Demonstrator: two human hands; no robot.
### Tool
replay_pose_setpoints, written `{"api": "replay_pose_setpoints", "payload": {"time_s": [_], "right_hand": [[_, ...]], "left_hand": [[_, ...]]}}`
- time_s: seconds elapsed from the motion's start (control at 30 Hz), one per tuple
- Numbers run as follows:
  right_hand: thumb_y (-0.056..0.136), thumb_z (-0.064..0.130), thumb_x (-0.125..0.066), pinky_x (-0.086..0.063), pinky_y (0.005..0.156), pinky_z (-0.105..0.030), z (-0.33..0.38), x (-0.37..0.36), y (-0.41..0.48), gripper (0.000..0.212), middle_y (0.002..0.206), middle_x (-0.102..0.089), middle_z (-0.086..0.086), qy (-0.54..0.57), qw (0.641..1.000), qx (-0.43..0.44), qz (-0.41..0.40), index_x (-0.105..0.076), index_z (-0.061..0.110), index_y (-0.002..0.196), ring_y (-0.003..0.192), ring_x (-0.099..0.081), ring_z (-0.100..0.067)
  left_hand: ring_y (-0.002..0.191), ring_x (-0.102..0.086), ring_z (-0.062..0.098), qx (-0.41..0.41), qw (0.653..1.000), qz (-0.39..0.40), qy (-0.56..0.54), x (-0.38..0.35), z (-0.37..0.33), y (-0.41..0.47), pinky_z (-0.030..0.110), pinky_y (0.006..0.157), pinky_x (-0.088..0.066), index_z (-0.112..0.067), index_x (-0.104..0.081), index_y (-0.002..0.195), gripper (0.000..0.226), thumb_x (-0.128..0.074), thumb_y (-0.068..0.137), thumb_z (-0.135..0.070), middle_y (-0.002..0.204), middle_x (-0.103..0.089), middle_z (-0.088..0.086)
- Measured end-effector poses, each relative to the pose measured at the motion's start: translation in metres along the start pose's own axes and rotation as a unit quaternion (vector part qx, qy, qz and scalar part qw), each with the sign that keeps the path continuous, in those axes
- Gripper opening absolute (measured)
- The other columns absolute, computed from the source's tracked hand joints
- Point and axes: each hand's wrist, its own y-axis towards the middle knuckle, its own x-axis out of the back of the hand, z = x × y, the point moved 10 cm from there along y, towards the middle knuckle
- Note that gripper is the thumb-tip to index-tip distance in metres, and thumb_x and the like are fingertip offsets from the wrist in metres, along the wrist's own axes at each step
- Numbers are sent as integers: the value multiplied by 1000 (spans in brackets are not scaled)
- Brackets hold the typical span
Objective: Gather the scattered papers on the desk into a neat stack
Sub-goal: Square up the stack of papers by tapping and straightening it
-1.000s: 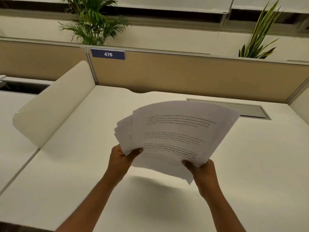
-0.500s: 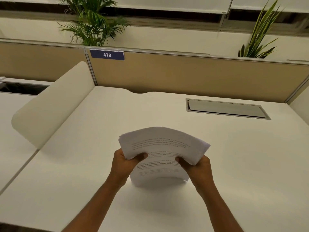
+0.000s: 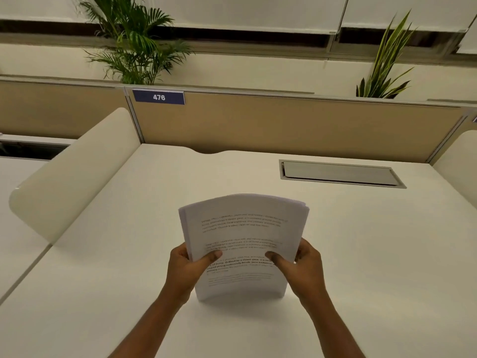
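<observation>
Papers: one stack of papers [image 3: 242,236] stands on its bottom edge on the desk [image 3: 361,254], near the middle, closer to the front edge. The sheets bend a little, like a curve. The top edges do not line up all the way. How many sheets are in it cannot be counted.
Print: the front sheet has dark lines of words, too blurry to read.
Hands: two.
Left hand: the left hand [image 3: 185,270] holds the left side of the stack. Its thumb presses on the front sheet and the fingers are curled behind, so it is pinching the papers.
Right hand: the right hand [image 3: 302,270] holds the right side of the stack. Its thumb presses on the front and the fingers wrap behind, pinching the papers too.
Desk: one white desk. No loose sheets show on it.
Hatch: one grey hatch [image 3: 338,173] is set flat in the desk by the back right corner.
Side boards: one white rounded side board [image 3: 77,171] stands along the left edge. Part of one more shows at the right edge.
Back wall: one tan wall [image 3: 284,125] runs along the back edge.
Sign: one blue sign [image 3: 158,97] on it says 476.
Plants: two green plants behind the wall, one palm [image 3: 134,45] on the left and one spiky plant [image 3: 382,68] on the right.
</observation>
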Motion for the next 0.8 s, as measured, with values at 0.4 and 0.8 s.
{"api": "replay_pose_setpoints", "payload": {"time_s": [0.4, 0.8], "right_hand": [[59, 19, -90, -55, 53, -15, -3, -1, -7, 34, 79, -75, 22, 42, 999, -21, -10, -72, 43, 76, 73, -71, -3], [62, 36, -86, -54, 58, -16, -38, 11, -18, 34, 87, -73, 11, 0, 996, -71, -52, -66, 33, 89, 81, -68, -8]], "left_hand": [[82, -74, 18, -10, 999, 33, 7, -18, -4, -4, 26, 61, -59, -38, -78, 84, 27, -80, 63, -21, 90, -79, -6], [91, -74, 25, 25, 998, 7, -58, -15, 7, -14, 33, 69, -60, -30, -76, 95, 25, -80, 72, -22, 98, -79, 2]]}}
